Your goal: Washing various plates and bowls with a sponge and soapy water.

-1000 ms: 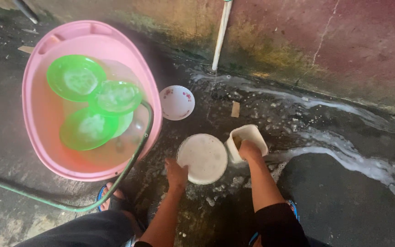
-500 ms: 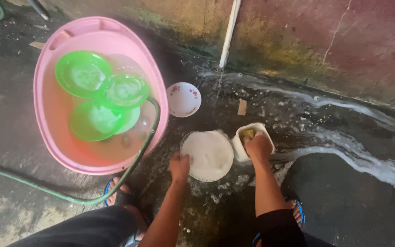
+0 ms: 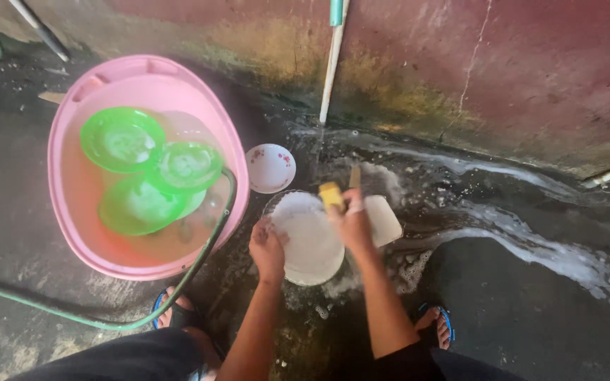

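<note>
Round white plate (image 3: 310, 240): left hand (image 3: 267, 247) grip closed on rim; right hand (image 3: 353, 223) pinches yellow sponge (image 3: 331, 195).

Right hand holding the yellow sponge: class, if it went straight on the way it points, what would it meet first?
The right hand points up-left; likely the round white plate's far rim first, then the small flowered bowl. Depth is unclear.

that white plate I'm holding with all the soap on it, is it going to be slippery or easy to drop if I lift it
Probably slippery: the white plate looks coated in suds, and the left hand has only its edge. It keeps a flat round shape under that one-sided hold, so likely stiff, not floppy. The right hand is busy with the yellow sponge, so a slip onto the wet concrete floor seems possible.
</note>
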